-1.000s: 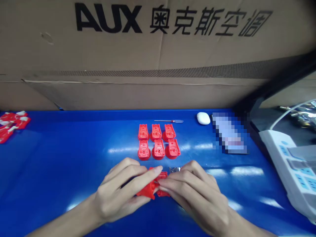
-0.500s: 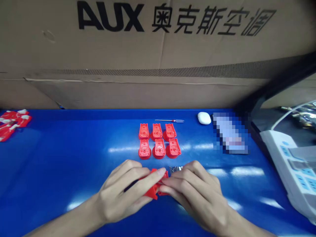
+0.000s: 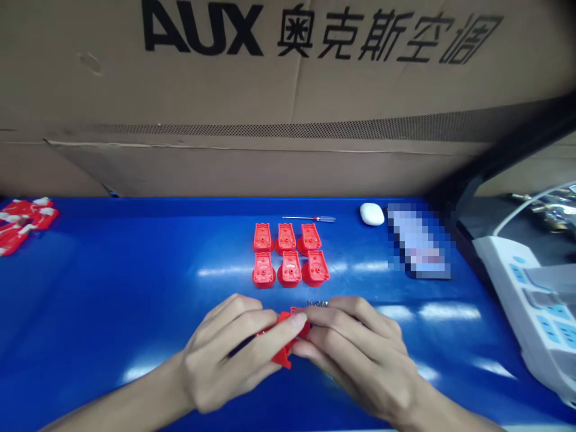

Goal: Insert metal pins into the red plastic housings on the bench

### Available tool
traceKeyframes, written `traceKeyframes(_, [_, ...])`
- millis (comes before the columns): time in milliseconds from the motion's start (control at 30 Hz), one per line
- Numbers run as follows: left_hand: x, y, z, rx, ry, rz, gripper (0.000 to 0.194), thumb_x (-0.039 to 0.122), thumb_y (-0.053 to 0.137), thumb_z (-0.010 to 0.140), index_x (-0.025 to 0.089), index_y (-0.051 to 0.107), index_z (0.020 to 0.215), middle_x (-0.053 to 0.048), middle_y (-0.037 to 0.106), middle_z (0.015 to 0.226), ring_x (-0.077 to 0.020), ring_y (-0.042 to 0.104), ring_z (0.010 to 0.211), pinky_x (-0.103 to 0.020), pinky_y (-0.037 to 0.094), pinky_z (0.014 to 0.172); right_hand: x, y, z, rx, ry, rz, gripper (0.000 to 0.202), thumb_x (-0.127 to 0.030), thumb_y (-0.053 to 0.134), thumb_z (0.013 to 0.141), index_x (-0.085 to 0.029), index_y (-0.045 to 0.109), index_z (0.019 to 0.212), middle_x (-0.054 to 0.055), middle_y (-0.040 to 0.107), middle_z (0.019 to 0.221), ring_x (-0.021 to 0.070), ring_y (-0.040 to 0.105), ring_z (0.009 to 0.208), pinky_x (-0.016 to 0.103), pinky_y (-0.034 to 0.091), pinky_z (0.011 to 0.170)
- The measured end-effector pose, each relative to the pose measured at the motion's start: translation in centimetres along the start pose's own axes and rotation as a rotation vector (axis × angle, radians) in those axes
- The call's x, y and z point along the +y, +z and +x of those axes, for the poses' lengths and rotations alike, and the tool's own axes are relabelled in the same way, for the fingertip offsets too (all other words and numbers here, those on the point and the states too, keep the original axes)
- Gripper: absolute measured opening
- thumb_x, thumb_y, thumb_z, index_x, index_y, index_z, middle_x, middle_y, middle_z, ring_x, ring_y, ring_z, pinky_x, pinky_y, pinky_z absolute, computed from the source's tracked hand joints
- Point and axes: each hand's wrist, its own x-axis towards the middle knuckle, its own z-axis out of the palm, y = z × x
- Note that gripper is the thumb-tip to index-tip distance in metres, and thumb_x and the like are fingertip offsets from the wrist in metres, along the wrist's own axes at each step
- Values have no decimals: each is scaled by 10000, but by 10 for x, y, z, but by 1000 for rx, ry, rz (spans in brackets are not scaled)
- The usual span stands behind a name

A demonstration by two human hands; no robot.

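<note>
Low in the middle, my left hand (image 3: 238,348) is closed around a red plastic part (image 3: 283,354), thumb and fingers pressed on it. My right hand (image 3: 360,348) pinches the right end of the red plastic, where a ribbed red edge (image 3: 297,310) shows. Whether this is one piece or two put together, I cannot tell, since fingers cover much of it. Just beyond my right fingers lie small shiny metal pieces (image 3: 317,303), partly hidden. Farther back, several similar red plastic housings (image 3: 289,267) stand in two rows on the blue table (image 3: 148,282).
A screwdriver (image 3: 310,218) lies behind the red housings, with a white rounded case (image 3: 372,214) to its right. A blurred-out flat object (image 3: 418,243) is near the right edge, beside a white power strip (image 3: 531,312). Red-and-white pieces (image 3: 27,222) sit far left; cardboard (image 3: 288,96) walls the back.
My right fingers have shifted on the red plastic, and the part has tilted slightly. The right forefinger now lies closer to my left thumb, covering more of the metal pieces.
</note>
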Motion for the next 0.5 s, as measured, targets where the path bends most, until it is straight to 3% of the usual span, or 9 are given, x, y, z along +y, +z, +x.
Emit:
traceKeyframes(267, [-5, 6, -2, 88, 17, -43, 427, 223, 756, 1023, 80, 692, 1419, -120, 824, 1056, -242, 761, 912, -402, 648, 785, 0, -2, 3, -8, -3, 13, 111, -233, 725, 1067, -146, 766, 1011, 56, 841, 1014, 177, 684, 863, 318, 555, 814])
traceKeyframes(400, [-10, 6, -2, 125, -100, -177, 624, 130, 880, 901, 94, 649, 1479, -124, 822, 1131, -242, 784, 1013, -384, 673, 882, 4, -5, 2, -15, 37, 73, 251, -358, 652, 1110, -126, 734, 1157, 98, 824, 1058, 205, 694, 932, 359, 526, 832])
traceKeyframes(500, [-15, -3, 1, 61, -198, -235, 624, 157, 920, 875, 133, 669, 1446, -131, 799, 1214, -248, 786, 1098, -360, 679, 939, 8, -7, 0, -23, 82, 95, 231, -307, 646, 1085, -121, 704, 1210, 111, 805, 1065, 224, 679, 932, 387, 510, 830])
